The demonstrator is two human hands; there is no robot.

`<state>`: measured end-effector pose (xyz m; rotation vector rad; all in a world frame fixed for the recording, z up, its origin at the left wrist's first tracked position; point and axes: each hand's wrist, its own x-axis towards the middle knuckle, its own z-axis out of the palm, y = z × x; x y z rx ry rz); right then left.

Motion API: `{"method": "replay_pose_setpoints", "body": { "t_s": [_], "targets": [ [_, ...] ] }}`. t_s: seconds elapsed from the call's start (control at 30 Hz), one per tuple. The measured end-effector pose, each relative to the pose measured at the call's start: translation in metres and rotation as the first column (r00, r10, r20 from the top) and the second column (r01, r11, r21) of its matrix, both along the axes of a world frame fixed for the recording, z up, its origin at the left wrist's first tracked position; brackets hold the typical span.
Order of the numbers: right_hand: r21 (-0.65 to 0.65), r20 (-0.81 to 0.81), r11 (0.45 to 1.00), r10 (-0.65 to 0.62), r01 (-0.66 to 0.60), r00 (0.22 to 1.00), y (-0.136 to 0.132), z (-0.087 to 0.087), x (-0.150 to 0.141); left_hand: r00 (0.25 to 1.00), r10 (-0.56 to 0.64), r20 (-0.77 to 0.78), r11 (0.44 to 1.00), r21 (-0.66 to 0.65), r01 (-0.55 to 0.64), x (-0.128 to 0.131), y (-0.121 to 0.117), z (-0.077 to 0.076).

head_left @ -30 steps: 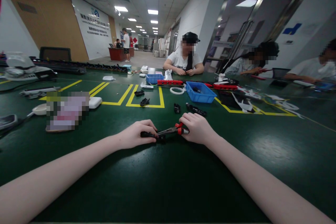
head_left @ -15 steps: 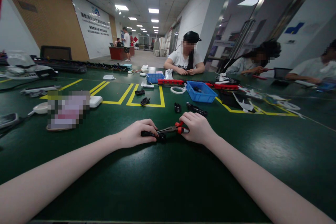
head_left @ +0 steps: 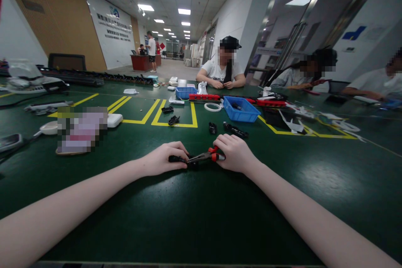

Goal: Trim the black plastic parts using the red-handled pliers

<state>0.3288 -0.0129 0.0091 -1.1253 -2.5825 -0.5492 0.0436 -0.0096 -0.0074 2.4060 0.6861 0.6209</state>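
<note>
Low over the green table (head_left: 176,217), my left hand (head_left: 168,159) is closed around a slim black part (head_left: 176,159) whose exact kind I cannot make out. My right hand (head_left: 235,153) grips the red handles of a pair of needle-nose pliers (head_left: 204,157). The pliers point left, and their tips meet the black part beside my left fingertips. Whether the jaws pinch it is too small to tell. Just beyond my right hand lie a small black piece (head_left: 212,128) and a longer black piece (head_left: 235,130).
Further back stand a blue bin (head_left: 241,113) with dark pieces inside and a roll of white tape (head_left: 212,107). Two black parts (head_left: 173,120) lie by a yellow-taped outline. On the left are a phone (head_left: 81,130) and a white box (head_left: 114,120). A person (head_left: 221,73) sits opposite.
The plier tips have shifted slightly left and down against the black part. Both hands stay almost in place, still holding the same things.
</note>
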Motion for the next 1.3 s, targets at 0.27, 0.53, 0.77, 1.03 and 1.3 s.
{"method": "replay_pose_setpoints", "body": {
  "t_s": [0.27, 0.53, 0.77, 1.03, 1.3],
  "targets": [
    [-0.034, 0.002, 0.999, 0.004, -0.004, 1.0, 0.0, -0.0004, 0.0003, 1.0, -0.007, 0.006, 1.0, 0.008, 0.007, -0.0003, 0.0011, -0.0015],
    [-0.056, 0.007, 0.998, 0.014, -0.014, 1.0, 0.0024, 0.0009, 0.001, 1.0, -0.022, 0.016, 1.0, 0.022, 0.022, 0.0009, 0.0015, -0.0028],
    [-0.057, 0.004, 0.998, 0.022, -0.022, 1.0, 0.0056, 0.0001, 0.0053, 0.999, -0.026, 0.031, 0.999, 0.019, 0.026, 0.0003, 0.0025, -0.0042],
    [-0.033, -0.004, 0.999, 0.02, -0.02, 1.0, 0.0055, 0.0003, 0.0056, 0.999, -0.029, 0.019, 1.0, 0.013, 0.028, -0.0004, 0.0028, -0.0027],
    [-0.025, 0.003, 0.999, 0.033, -0.033, 0.999, 0.0043, -0.0003, 0.0032, 1.0, -0.022, 0.022, 1.0, 0.015, 0.022, -0.0012, 0.0031, -0.0041]
  ]
}}
